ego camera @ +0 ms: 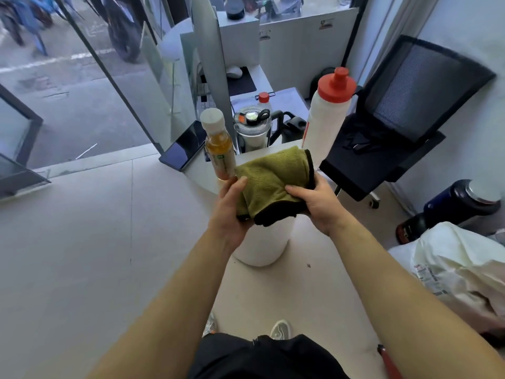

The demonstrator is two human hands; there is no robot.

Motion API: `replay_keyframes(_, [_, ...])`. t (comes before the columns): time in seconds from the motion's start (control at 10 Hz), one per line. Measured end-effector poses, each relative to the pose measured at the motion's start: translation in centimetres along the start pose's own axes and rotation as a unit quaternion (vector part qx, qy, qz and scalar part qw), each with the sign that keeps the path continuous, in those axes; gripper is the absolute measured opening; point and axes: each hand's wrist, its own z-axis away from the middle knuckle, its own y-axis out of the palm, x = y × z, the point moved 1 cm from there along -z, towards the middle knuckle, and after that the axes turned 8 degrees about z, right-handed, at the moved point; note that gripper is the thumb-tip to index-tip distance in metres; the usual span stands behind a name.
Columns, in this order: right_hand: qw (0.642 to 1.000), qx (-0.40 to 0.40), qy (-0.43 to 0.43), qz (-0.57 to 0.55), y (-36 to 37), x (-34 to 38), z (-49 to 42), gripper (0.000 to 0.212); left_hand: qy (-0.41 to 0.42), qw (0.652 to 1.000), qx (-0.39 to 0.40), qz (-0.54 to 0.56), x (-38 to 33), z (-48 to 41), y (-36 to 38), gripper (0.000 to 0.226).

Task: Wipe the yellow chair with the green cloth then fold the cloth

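**Asker:** Where is the cloth right now?

**Me:** The green cloth [270, 173] is in both my hands, held in the air just to the right of the amber bottle [220, 149] and above the white round surface [262, 242] that the bottle stands on. The fingers of my left hand [229, 206] are curled round its near-left corner. Those of my right hand [314, 203] pinch the black-trimmed edge on the side away from the bottle. It looks partly doubled over, so I judge I'm in the folding step.

**Asker:** And the yellow chair?

**Me:** I can't see it. The only chair in view is a black chair [396, 119], far to the right of the bottle.

**Asker:** What could go wrong?

**Me:** My left thumb is very close to the amber bottle. If I swing that hand outward to square the fold, I could tip the bottle over. The tall white bottle [328, 116], further right of the amber one and behind the cloth, could catch a flapping corner. The lower layer also hangs bunched, so if either pinch loosens, the fold could slip apart or end up crooked.
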Motion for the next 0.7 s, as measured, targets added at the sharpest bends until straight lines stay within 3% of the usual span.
replay_keyframes(0.1, [0.997,-0.044,-0.049,0.026,1.1,0.7,-0.6,0.043,0.173,0.971,-0.097,-0.137,0.6,-0.3,1.7,0.061])
replay_keyframes(0.2, [0.989,-0.116,-0.067,0.065,2.0,1.1,-2.2,0.04,0.335,0.842,-0.126,-0.404,-0.1,-0.6,3.4,0.056])
replay_keyframes(0.3, [0.956,-0.2,-0.068,0.202,2.7,1.0,-3.9,0.039,0.341,0.665,-0.116,-0.654,-0.8,-1.2,4.3,0.059])
replay_keyframes(0.4, [0.878,-0.224,-0.07,0.416,3.4,0.5,-4.7,0.038,0.292,0.534,-0.095,-0.788,-1.1,-1.9,4.0,0.048])
replay_keyframes(0.5, [0.78,-0.244,-0.067,0.573,4.0,0.7,-4.6,0.036,0.258,0.462,-0.072,-0.845,-1.5,-2.4,3.9,0.015])
replay_keyframes(0.6, [0.683,-0.283,-0.076,0.67,4.3,1.4,-4.2,0.052,0.223,0.415,-0.056,-0.88,-1.8,-2.7,4.5,0.015])
replay_keyframes(0.7, [0.642,-0.302,-0.092,0.699,4.1,2.3,-3.8,0.056,0.221,0.385,-0.052,-0.895,-2.6,-2.7,5.2,0.023])
